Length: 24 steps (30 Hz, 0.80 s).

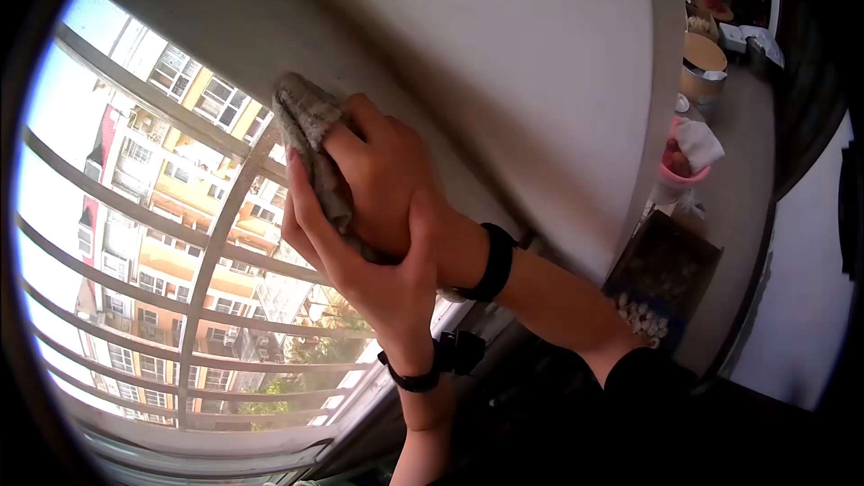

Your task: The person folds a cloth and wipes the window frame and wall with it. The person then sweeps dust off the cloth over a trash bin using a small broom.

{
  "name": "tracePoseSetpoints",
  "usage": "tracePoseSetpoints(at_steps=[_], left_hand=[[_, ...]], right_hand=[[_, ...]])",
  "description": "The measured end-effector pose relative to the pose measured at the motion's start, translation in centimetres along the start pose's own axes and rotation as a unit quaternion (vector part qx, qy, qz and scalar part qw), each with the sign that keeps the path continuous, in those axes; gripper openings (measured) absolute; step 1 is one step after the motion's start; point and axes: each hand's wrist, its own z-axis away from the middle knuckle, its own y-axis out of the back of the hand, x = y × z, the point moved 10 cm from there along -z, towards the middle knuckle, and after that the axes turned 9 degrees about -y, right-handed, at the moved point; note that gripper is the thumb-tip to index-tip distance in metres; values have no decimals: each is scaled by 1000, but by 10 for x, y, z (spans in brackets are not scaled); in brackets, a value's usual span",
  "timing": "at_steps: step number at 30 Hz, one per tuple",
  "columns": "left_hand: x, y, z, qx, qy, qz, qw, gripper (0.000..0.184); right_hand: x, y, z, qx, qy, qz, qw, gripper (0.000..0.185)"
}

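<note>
A crumpled grey cloth (310,112) is pressed against the light wall surface beside the window. My right hand (387,175) is closed around it, fingers bent over the fabric. From below, my left hand (364,283) wraps along the cloth's lower edge, its thumb lying against my right hand near the wrist. The fingertips of my left hand touch the cloth's window side. Part of the cloth is hidden between the two hands. Both wrists wear black bands; the left band (436,362) carries a small dark device.
A window with pale bars (216,243) fills the left side, with buildings outside. On the right, a counter (742,189) holds a pink basket (686,171), a round tan container (702,63) and a dark tray (661,256). A pale panel (540,81) stands between.
</note>
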Motion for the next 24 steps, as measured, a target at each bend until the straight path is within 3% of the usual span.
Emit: tracePoseSetpoints(at_steps=[5, 8, 11, 15, 17, 21, 24], left_hand=[[-29, -38, 87, -118, 53, 28, 991, 92], [-39, -45, 115, -130, 82, 51, 987, 95], [-32, -43, 111, -130, 67, 26, 989, 98], [-18, -26, 61, -62, 32, 9, 998, 101], [-18, -22, 40, -36, 47, 71, 996, 98], [-16, -33, 50, -80, -2, 21, 997, 93], [-35, -42, 99, -124, 74, 31, 989, 92]], right_hand=[[72, 17, 81, 25, -89, 17, 996, 21], [95, 14, 112, 27, -118, 30, 992, 20], [86, 17, 103, 41, -87, -20, 995, 19], [45, 11, 47, -4, -22, -12, 1000, 18], [39, 9, 29, -6, -7, -9, 1000, 18], [54, 11, 41, 11, 12, -25, 1000, 19], [85, 11, 90, -17, -40, -25, 999, 22]])
